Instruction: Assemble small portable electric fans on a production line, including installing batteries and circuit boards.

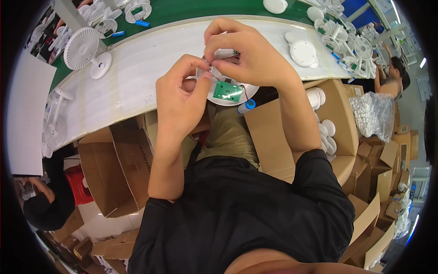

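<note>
A round white fan base point(250, 91) lies upside open at the near edge of the bench, with a green circuit board point(228, 92) on it. A thin red-and-dark wire runs from the board to a blue cylindrical battery point(247, 106) hanging at the base's near side. My left hand point(183, 93) and my right hand point(246, 54) meet over the base's far left part. Thumb and forefinger of each are pinched together around something small by the wires; the fingertips mostly hide it. Dark and red wires show beneath my right hand's fingers.
A white desk fan point(83, 51) stands at the left of the white bench point(132, 73). White round covers point(303, 52) lie at the right. Beyond runs a green conveyor point(175, 10) bearing fan parts. Cardboard boxes point(273, 137) flank my legs. Other people point(393, 75) sit nearby.
</note>
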{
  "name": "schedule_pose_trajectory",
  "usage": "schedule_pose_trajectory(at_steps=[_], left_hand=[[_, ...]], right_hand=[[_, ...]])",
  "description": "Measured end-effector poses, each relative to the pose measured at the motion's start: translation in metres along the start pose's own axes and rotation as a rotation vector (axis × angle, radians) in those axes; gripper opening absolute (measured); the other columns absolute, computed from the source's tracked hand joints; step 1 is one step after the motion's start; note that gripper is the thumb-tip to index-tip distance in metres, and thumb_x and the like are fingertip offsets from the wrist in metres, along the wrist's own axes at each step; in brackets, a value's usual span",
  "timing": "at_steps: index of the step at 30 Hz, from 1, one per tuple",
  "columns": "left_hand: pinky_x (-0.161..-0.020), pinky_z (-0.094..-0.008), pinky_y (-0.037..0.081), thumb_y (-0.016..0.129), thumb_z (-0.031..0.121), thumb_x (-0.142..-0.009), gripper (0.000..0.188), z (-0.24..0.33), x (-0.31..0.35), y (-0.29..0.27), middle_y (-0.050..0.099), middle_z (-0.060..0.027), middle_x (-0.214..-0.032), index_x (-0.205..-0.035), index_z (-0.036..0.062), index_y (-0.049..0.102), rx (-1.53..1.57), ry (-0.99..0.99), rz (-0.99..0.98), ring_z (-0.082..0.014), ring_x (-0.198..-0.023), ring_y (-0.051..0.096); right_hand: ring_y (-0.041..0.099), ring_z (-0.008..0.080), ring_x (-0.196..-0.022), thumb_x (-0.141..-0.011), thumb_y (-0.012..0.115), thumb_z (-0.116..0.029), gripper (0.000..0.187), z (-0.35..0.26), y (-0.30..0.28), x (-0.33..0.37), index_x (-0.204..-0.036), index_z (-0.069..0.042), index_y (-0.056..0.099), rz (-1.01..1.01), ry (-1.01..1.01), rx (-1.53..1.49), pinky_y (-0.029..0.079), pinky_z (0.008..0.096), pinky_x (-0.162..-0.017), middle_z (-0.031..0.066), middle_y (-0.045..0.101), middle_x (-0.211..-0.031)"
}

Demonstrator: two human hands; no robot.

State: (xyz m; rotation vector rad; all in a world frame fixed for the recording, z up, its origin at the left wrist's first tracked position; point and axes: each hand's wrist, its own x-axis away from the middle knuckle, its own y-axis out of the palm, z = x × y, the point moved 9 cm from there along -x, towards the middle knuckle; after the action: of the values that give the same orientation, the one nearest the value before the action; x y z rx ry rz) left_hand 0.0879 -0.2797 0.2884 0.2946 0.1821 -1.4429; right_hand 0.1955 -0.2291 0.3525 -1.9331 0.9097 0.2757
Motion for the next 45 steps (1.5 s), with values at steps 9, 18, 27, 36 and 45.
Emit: schedule_pose_trajectory(at_steps=[9, 18, 27, 36, 45], left_hand=[[-0.053, -0.0180, 0.042, 0.058, -0.006, -0.081, 0.008, 0.006, -0.005, 0.012, 0.062, -0.0054, -0.074, -0.086, -0.0005, 0.061, -0.236, 0.084, 0.007, -0.0076, -0.056, 0.046], [-0.053, -0.0185, 0.044, 0.058, -0.006, -0.081, 0.007, 0.004, -0.007, 0.014, 0.061, -0.0059, -0.075, -0.086, -0.0023, 0.061, -0.243, 0.157, 0.079, -0.0085, -0.057, 0.048], [-0.053, -0.0194, 0.045, 0.058, -0.005, -0.082, 0.007, 0.006, -0.001, 0.012, 0.061, -0.0067, -0.076, -0.087, -0.0021, 0.061, -0.228, 0.111, 0.137, -0.0091, -0.058, 0.050], [-0.057, -0.0198, 0.047, 0.059, -0.005, -0.084, 0.007, 0.004, 0.009, 0.008, 0.061, -0.0074, -0.081, -0.090, -0.0012, 0.060, -0.227, 0.081, 0.132, -0.0098, -0.062, 0.053], [-0.050, -0.0199, 0.045, 0.059, -0.006, -0.082, 0.010, 0.002, 0.010, 0.006, 0.061, -0.0074, -0.080, -0.091, -0.0015, 0.059, -0.207, 0.167, 0.136, -0.0093, -0.055, 0.049]], right_hand=[[0.052, 0.0188, -0.091, -0.076, 0.062, -0.003, 0.022, -0.001, -0.058, 0.053, -0.097, -0.003, 0.063, 0.483, -0.029, 0.038, 0.042, 0.0273, -0.080, 0.0071, 0.056, -0.106], [0.055, 0.0167, -0.087, -0.081, 0.060, 0.003, 0.030, 0.018, 0.003, 0.145, -0.111, 0.000, 0.059, 0.422, 0.510, -0.311, 0.045, 0.0242, -0.075, 0.0092, 0.054, -0.109], [0.058, 0.0135, -0.074, -0.083, 0.063, 0.003, 0.032, 0.011, 0.007, 0.127, -0.116, 0.003, 0.063, 0.212, 0.635, -1.097, 0.048, 0.0208, -0.061, 0.0099, 0.060, -0.098], [0.056, 0.0114, -0.074, -0.084, 0.067, 0.001, 0.024, 0.009, -0.009, 0.113, -0.107, 0.001, 0.068, 0.639, 0.600, -0.644, 0.046, 0.0185, -0.058, 0.0065, 0.058, -0.091], [0.055, 0.0117, -0.078, -0.080, 0.074, -0.004, 0.014, 0.019, -0.016, 0.110, -0.095, -0.003, 0.072, 0.679, 0.534, -0.107, 0.045, 0.0197, -0.063, 0.0057, 0.052, -0.104]])
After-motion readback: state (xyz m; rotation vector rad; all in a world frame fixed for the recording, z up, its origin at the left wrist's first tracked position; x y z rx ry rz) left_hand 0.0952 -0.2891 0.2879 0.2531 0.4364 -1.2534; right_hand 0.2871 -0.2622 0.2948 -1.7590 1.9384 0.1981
